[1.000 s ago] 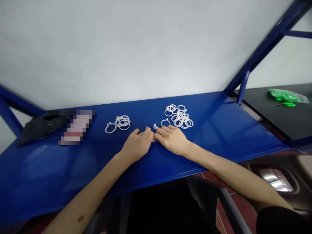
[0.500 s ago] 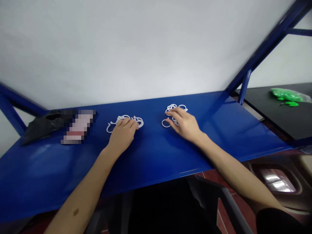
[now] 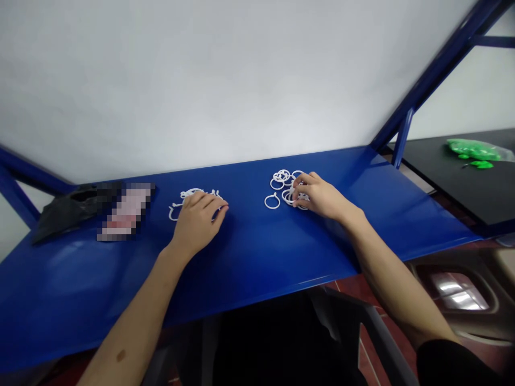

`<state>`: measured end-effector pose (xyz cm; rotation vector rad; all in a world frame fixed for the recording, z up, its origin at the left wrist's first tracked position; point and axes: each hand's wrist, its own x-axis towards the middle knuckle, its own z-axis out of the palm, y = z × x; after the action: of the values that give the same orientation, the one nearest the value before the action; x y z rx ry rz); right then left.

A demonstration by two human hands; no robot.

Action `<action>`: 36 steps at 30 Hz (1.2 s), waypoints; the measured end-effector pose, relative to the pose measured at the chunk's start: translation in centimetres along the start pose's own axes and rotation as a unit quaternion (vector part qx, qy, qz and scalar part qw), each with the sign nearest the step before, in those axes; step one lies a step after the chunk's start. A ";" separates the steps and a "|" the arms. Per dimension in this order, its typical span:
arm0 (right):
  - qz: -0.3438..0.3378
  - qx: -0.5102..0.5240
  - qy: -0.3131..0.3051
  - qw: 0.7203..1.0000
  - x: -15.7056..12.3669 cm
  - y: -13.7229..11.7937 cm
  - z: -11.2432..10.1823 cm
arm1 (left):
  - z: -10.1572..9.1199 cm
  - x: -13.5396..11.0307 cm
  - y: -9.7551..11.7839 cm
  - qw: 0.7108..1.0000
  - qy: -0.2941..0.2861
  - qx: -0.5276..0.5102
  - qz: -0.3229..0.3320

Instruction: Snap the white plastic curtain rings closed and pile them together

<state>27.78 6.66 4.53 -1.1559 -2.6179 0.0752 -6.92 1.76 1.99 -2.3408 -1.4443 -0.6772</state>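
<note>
On the blue table (image 3: 257, 252) lie two groups of white plastic rings. My left hand (image 3: 198, 221) rests palm down over the left group of rings (image 3: 189, 194), fingers stretched flat and covering most of it. My right hand (image 3: 319, 196) sits on the right pile of rings (image 3: 284, 182), fingers curled in a pinch on a ring in that pile. A single ring (image 3: 272, 201) lies alone just left of the pile.
A black bag (image 3: 66, 206) and a blurred-out flat item (image 3: 124, 210) lie at the table's far left. Blue frame struts (image 3: 426, 80) rise at the right. Green plastic pieces (image 3: 475, 151) lie on a black table at the far right. A dark chair stands below the front edge.
Both hands left the table's middle, where they met fingertip to fingertip. My left hand went to the left rings and set one down there; my right hand went to the right pile and pinched a ring.
</note>
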 end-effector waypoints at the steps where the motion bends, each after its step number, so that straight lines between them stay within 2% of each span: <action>1: 0.007 0.006 0.000 1.000 0.0 -0.1 0.1 | 0.1 0.0 0.5 1.000 -0.002 -0.018 0.014; 5: 0.016 0.043 0.004 0.999 0.2 -0.6 0.3 | 0.8 0.1 2.7 0.995 -0.028 -0.074 0.061; 10: -0.026 0.088 0.001 0.996 0.8 -2.6 1.4 | 1.7 0.1 4.7 0.991 -0.058 -0.090 0.086; 14: -0.065 0.079 -0.021 0.995 1.3 -4.2 2.6 | 2.2 0.1 5.0 0.985 -0.105 -0.103 0.094; 18: -0.075 0.068 -0.015 0.995 1.3 -4.4 2.6 | 2.6 0.0 4.8 0.981 -0.133 -0.105 0.094; 26: -0.009 0.087 0.068 0.994 0.4 -2.1 0.0 | 2.8 -0.2 5.0 0.983 -0.125 -0.081 0.110; 32: -0.010 0.095 0.016 0.995 0.0 -2.8 -0.4 | 2.4 0.7 5.8 0.980 -0.143 -0.028 0.138; 36: 0.036 0.016 -0.015 0.999 -0.1 -4.6 0.3 | 3.0 2.3 6.2 0.983 -0.142 -0.022 0.111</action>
<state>24.46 3.48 4.91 -1.2473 -2.5905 0.1483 0.21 2.18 0.69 -2.6674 -1.2537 -0.3297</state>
